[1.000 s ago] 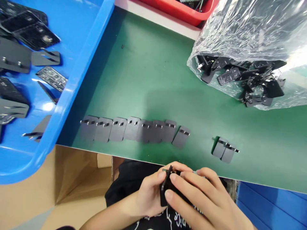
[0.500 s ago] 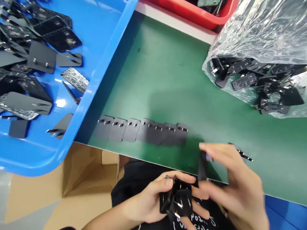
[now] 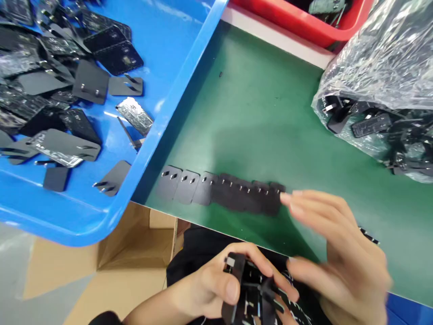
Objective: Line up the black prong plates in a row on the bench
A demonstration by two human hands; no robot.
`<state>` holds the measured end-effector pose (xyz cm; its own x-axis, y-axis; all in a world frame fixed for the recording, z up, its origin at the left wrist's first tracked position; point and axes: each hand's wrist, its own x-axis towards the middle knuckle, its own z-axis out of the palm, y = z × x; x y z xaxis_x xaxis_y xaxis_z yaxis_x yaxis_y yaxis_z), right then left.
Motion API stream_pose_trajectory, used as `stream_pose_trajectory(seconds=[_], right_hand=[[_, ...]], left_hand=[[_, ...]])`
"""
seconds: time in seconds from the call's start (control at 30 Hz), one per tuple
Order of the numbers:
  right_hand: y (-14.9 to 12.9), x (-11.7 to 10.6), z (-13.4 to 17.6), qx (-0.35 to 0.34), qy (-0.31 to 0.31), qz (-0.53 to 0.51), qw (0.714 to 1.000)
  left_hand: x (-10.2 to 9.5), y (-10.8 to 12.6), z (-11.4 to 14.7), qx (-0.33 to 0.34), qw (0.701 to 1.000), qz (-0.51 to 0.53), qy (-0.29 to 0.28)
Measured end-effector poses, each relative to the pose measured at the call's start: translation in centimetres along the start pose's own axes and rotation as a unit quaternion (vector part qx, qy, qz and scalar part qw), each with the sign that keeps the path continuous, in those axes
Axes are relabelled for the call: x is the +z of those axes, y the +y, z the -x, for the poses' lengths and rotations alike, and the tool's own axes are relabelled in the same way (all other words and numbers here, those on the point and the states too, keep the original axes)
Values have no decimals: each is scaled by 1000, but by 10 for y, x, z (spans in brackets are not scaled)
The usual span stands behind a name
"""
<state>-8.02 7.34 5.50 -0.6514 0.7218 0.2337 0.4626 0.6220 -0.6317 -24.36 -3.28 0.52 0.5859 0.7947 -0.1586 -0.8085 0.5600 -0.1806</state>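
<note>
My left hand point(image 3: 216, 282) is closed around a bunch of black plug plates point(image 3: 248, 289) with metal pins sticking out, held low over my lap, just off the table edge. To its right, my right hand point(image 3: 341, 257) hovers with fingers stretched and thumb apart, and nothing shows between them. Its fingertips come close to the right end of a row of black plug plates point(image 3: 203, 192) lying side by side, pins up; whether they touch is unclear. Partly covered by the right hand, another pinned black piece point(image 3: 368, 234) lies on the table.
A blue tray point(image 3: 182, 81) of loose black plates and pieces stands at the left. Top right, a clear plastic bag point(image 3: 375, 67) holds more black parts, beside a red bin point(image 3: 324, 29). An open cardboard box point(image 3: 135, 248) is below the green table point(image 3: 260, 104).
The black piece between my right thumb and finger is no longer there, and that hand has opened. The bunch in my left hand has turned. The whole view has shifted left.
</note>
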Motion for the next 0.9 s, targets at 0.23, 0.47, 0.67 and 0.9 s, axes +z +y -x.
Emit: stream_pose_trajectory(seconds=[0.23,0.47,0.67,0.9], right_hand=[[12,32,-13,-17,-7,153,988],[-1,13,-16,126,189,-276,934],[-15,38,-35,37,-3,164,986],[-13,41,-35,-2,-8,248,969]], left_hand=[[-14,9,18,17,1000,2,-3],[-18,13,22,38,999,13,-8],[-19,16,25,29,1000,11,0],[-22,17,30,42,999,24,-1]])
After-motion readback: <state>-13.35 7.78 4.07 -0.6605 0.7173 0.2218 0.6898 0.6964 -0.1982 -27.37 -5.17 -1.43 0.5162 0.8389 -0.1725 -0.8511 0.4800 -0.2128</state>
